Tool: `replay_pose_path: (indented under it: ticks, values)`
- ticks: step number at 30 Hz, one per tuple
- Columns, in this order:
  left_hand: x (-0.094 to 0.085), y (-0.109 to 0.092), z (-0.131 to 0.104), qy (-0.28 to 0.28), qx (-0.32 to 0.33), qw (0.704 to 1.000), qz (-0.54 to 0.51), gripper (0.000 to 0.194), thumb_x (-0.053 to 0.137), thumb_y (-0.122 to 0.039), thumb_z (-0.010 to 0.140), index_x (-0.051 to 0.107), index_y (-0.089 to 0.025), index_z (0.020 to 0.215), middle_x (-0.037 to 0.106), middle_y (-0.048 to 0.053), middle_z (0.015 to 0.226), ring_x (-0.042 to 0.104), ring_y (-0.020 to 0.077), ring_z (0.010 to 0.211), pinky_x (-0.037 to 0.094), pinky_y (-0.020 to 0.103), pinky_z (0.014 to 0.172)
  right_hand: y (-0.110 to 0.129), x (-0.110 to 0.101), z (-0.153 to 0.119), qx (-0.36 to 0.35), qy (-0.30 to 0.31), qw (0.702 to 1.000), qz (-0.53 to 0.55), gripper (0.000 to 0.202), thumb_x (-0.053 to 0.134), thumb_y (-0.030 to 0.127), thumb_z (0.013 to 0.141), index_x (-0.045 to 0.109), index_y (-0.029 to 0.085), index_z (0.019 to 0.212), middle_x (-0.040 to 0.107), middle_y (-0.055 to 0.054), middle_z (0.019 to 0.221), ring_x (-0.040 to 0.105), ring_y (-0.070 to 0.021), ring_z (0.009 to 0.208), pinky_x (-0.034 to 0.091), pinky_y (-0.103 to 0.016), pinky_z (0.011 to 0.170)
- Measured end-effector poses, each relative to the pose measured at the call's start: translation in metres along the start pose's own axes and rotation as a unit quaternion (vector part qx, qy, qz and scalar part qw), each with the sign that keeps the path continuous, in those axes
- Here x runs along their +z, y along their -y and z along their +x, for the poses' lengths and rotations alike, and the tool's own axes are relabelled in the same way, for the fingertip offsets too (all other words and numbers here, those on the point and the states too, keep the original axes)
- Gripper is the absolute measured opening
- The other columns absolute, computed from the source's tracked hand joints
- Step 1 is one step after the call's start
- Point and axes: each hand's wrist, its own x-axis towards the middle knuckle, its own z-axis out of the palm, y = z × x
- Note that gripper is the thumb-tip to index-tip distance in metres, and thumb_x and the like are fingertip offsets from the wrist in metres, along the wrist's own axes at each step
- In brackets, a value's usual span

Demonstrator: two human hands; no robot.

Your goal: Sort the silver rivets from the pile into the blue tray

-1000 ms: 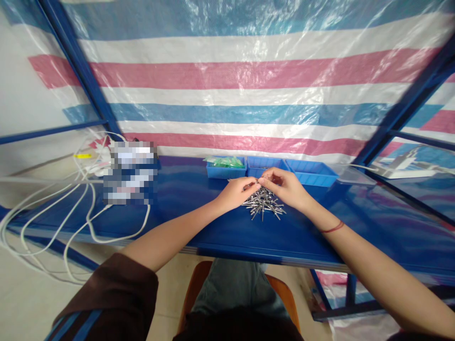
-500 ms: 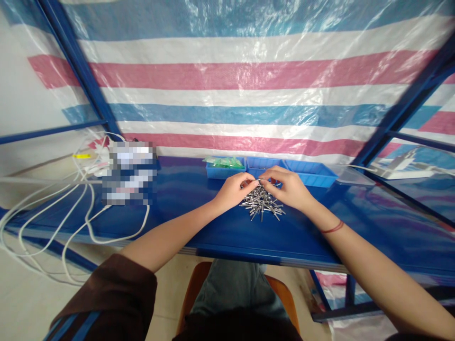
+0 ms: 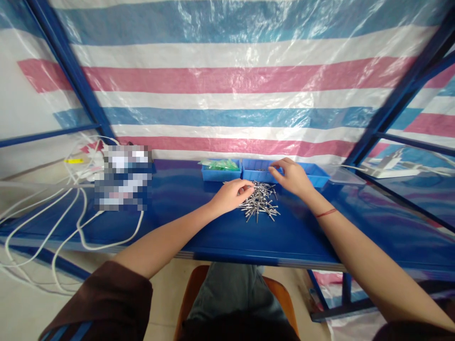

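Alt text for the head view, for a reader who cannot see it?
A person's left hand rests on a pile of small metal pins on a blue table, while the right hand reaches over the middle blue tray. A striped tarp hangs behind.

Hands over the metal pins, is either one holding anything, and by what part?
Left hand rests its fingertips on the pile of metal pins; any pinch is too small to tell. Right hand reaches over the middle blue tray, fingers pinched, contents unclear.

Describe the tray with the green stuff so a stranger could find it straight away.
On the glossy blue table, three shallow blue plastic trays line the back edge beneath the striped tarp. It is the leftmost blue tray, the only one holding pale green pieces, left of both hands.
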Motion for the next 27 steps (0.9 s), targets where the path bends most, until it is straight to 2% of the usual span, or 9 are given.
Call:
replay_pose_path:
  ticks: [4,8,13,16,19,22,27]
  values:
    - [0.0,0.001,0.0,0.012,0.002,1.0,0.003,0.022,0.05,-0.03,0.088,0.065,-0.017,0.099,0.067,0.005,0.091,0.059,0.0124,0.073,0.046,0.027,0.072,0.007,-0.01,-0.01,-0.044,0.174,0.98,0.089,0.018,0.053,0.025,0.08,0.067,0.017,0.073,0.067,-0.004,0.073,0.056,-0.0144,0.061,0.043,-0.028,0.062]
    - [0.0,0.001,0.0,0.012,0.005,1.0,0.013,0.021,0.05,-0.029,0.088,0.065,-0.018,0.098,0.067,0.003,0.087,0.057,0.0115,0.068,0.045,0.026,0.069,0.013,-0.002,-0.014,-0.069,0.22,0.97,0.075,0.014,0.055,0.023,0.078,0.068,0.017,0.074,0.067,-0.004,0.072,0.057,-0.0147,0.063,0.042,-0.028,0.062]
    - [0.0,0.001,0.0,0.022,0.007,1.0,0.018,0.02,0.05,-0.026,0.087,0.066,-0.018,0.096,0.066,0.003,0.084,0.056,0.0113,0.066,0.044,0.025,0.067,0.014,0.011,-0.015,-0.088,0.212,0.971,0.066,0.013,0.055,0.018,0.075,0.067,0.017,0.073,0.065,-0.005,0.076,0.058,-0.0162,0.068,0.043,-0.029,0.066]
    - [0.0,0.0,0.0,0.023,0.005,0.999,0.021,0.02,0.05,-0.027,0.088,0.066,-0.018,0.097,0.066,0.003,0.084,0.057,0.0118,0.067,0.044,0.025,0.068,0.02,0.008,-0.015,-0.093,0.178,0.976,0.087,0.012,0.052,0.017,0.076,0.064,0.017,0.073,0.064,-0.006,0.077,0.057,-0.0163,0.069,0.043,-0.03,0.068]
    - [0.001,0.0,0.0,0.019,0.007,1.0,0.016,0.023,0.049,-0.032,0.089,0.066,-0.017,0.096,0.066,0.004,0.085,0.057,0.0121,0.069,0.044,0.025,0.069,0.029,0.001,-0.016,-0.088,0.143,0.979,0.118,0.014,0.048,0.018,0.081,0.062,0.017,0.081,0.063,-0.005,0.077,0.056,-0.0158,0.069,0.043,-0.029,0.066]
    - [0.0,-0.001,0.0,0.02,0.01,1.0,0.011,0.029,0.046,-0.037,0.09,0.066,-0.016,0.092,0.065,0.004,0.083,0.056,0.0122,0.069,0.043,0.025,0.068,0.039,-0.002,-0.016,-0.101,0.145,0.972,0.157,0.017,0.045,0.022,0.086,0.061,0.017,0.09,0.064,-0.004,0.08,0.056,-0.0146,0.068,0.043,-0.028,0.064]
    - [-0.001,-0.001,0.002,0.017,-0.002,1.0,0.018,0.029,0.045,-0.036,0.091,0.065,-0.015,0.086,0.062,0.003,0.077,0.055,0.0129,0.07,0.042,0.025,0.067,0.048,-0.004,-0.017,-0.116,0.125,0.963,0.211,0.018,0.05,0.026,0.087,0.066,0.019,0.089,0.066,-0.006,0.085,0.058,-0.016,0.075,0.046,-0.031,0.067]
